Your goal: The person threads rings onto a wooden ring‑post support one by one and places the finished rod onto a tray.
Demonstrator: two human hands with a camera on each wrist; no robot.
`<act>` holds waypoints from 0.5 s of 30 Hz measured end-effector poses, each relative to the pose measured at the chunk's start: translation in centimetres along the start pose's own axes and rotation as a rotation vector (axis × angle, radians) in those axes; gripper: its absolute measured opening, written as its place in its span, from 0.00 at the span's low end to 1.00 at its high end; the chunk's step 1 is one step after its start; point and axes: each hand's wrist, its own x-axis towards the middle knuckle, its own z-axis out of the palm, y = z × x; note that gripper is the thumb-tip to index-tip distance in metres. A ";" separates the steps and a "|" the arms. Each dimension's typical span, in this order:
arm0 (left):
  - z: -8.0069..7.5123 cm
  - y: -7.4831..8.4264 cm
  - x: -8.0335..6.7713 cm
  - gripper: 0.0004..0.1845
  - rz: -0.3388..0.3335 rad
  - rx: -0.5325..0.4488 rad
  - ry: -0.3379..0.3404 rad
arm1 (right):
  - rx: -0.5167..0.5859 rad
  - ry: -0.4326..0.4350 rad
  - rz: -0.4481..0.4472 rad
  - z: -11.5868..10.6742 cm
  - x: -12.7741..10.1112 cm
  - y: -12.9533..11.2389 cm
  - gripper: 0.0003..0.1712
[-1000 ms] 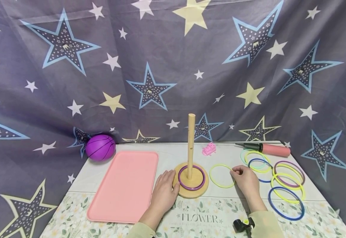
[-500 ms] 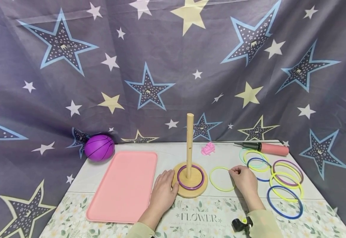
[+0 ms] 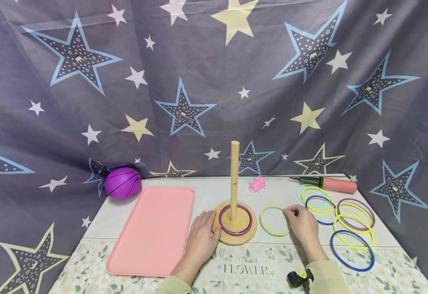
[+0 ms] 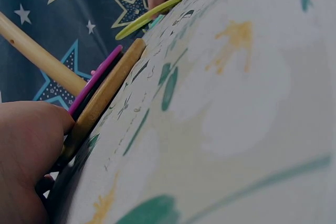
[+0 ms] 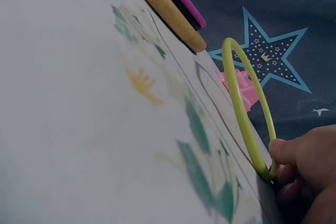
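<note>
In the head view, a wooden peg stand [image 3: 234, 175] rises from its round base [image 3: 232, 241] near the table's middle. One purple ring [image 3: 236, 234] lies around the peg, down on the base. My left hand [image 3: 202, 237] rests at the base's left edge, fingers extended and thumb touching the rim. To the right of the stand, my right hand [image 3: 303, 225] pinches the right side of a yellow-green ring [image 5: 240, 106] between thumb and fingers. That ring is tilted, and in the right wrist view it appears raised off the table, apart from the stand.
Several coloured rings [image 3: 352, 269] lie overlapping at the right. Behind them is a pink-and-black hand pump [image 3: 339, 185]. A small pink toy [image 3: 257, 184] sits behind the stand. At the left are a pink tray [image 3: 153, 232] and a purple ball [image 3: 123, 183]. A star-printed curtain [image 3: 206, 53] hangs behind the table.
The yellow-green ring has shifted its tilt slightly in my right hand. My left hand stays at the base, and the head view has moved a little.
</note>
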 end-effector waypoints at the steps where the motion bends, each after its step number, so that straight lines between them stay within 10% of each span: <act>1: 0.0 0.0 0.0 0.30 -0.001 -0.003 -0.001 | 0.008 -0.002 0.005 0.0 0.0 0.0 0.14; 15: 0.1 -0.2 0.0 0.30 0.008 0.006 -0.005 | 0.155 -0.034 0.074 -0.1 0.1 0.3 0.18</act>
